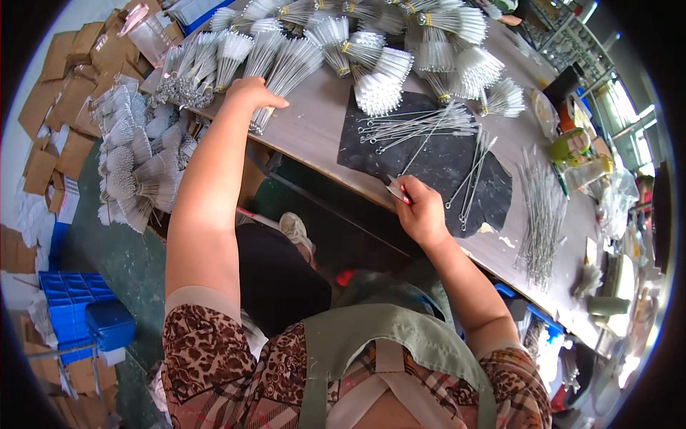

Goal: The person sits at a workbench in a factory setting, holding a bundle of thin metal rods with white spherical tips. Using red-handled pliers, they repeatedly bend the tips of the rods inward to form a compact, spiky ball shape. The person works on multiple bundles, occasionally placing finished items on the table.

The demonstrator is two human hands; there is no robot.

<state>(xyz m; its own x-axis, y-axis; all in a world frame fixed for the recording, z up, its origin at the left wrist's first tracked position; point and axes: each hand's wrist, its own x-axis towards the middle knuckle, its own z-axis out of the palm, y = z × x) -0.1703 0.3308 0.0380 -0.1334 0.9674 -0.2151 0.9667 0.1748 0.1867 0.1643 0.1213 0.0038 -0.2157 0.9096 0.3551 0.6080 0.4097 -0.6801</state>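
Note:
My left hand (251, 94) is at the table's front left edge, wrapped round the wire stems of a bundle of thin brushes (296, 63). Its thumb lies across the stems, while the other fingers are mostly hidden. The white bristle ends fan out away from me, and the wire ends point toward the table edge. My right hand (423, 213) is closed on a small red-handled tool (401, 191) with a short metal tip; its kind is not clear. Beyond that hand, loose wire brushes (421, 129) lie on a black mat (354, 146), with a few more brushes (473, 179) to the right.
Tied brush bundles (379, 82) crowd the far side of the table (314, 136). A pile of loose brushes (539, 214) lies right of the mat. More bundles (132, 161) are heaped left of the table, near cardboard boxes (68, 93) and blue crates (75, 293). A pink-lidded jug (146, 36) stands far left.

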